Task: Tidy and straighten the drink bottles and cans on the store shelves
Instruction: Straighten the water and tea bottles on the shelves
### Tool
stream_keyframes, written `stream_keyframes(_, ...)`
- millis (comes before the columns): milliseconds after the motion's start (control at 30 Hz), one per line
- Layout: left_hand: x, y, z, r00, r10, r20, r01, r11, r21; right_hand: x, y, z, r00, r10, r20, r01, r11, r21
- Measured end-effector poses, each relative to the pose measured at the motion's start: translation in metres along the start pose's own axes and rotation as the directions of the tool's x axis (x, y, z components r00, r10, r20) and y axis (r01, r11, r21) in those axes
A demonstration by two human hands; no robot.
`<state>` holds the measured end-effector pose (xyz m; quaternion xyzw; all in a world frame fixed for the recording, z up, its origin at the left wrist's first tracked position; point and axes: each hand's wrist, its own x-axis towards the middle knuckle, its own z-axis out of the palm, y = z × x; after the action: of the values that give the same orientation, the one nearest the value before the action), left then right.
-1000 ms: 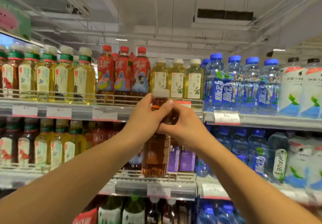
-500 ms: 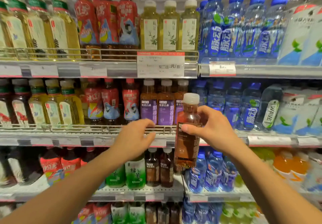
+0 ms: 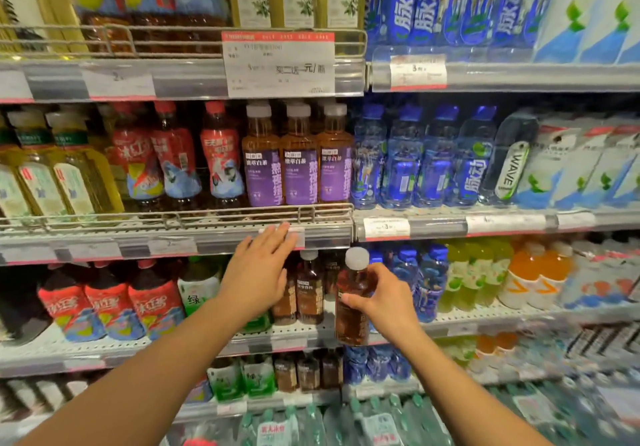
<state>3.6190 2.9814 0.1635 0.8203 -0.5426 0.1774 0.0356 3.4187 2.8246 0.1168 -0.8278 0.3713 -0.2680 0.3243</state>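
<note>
1. The amber tea bottle (image 3: 352,301) with a white cap is held upright in front of the third shelf (image 3: 485,319), at the boundary between the brown tea section and the blue bottle section. Its base hangs just below that shelf's front edge.
2. The right hand (image 3: 384,301) grips this bottle at its upper body; the grip is clamped on the bottle, thumb across the front and fingers wrapped behind.
3. The left hand (image 3: 258,274) has its grip apart: fingers straight and spread, holding nothing. Its fingertips (image 3: 282,232) lie over the price rail (image 3: 173,243) of the shelf above; whether they touch the rail cannot be told.
4. Behind the left hand, small dark tea bottles (image 3: 309,288) stand upright on the third shelf, just beside the held bottle.
5. To the left on the same shelf stand a green-label bottle (image 3: 197,289) and red-label bottles (image 3: 110,301).
6. To the right of the held bottle stand blue bottles (image 3: 429,281), then yellow-green bottles (image 3: 474,272) and orange bottles (image 3: 540,272).
7. On the shelf above, three purple-label tea bottles (image 3: 299,158) stand in a row behind a wire guard (image 3: 207,217).
8. A large price card (image 3: 278,64) hangs on the upper shelf rail.
9. The lowest rows are blurred.
</note>
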Motion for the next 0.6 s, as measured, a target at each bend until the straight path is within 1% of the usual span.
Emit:
stream_keyframes(100, -0.001, -0.008, 0.007, 0.999, 0.029, -0.033, -0.029, 1.0, -0.008, 0.007, 0.014, 0.026, 0.999, 0.024, -0.035, -0.027, 0.997, -0.075)
stream_keyframes(233, -0.003, -0.008, 0.014, 0.999, 0.033, -0.029, -0.033, 0.999, 0.0, 0.018, 0.022, 0.049, 0.998, 0.028, -0.063, -0.038, 0.987, -0.158)
stream_keyframes(600, -0.002, -0.008, 0.02, 0.997, 0.036, -0.067, -0.036, 0.999, -0.003, 0.029, 0.015, 0.08, 1.0, -0.009, -0.023, 0.003, 0.971, -0.24)
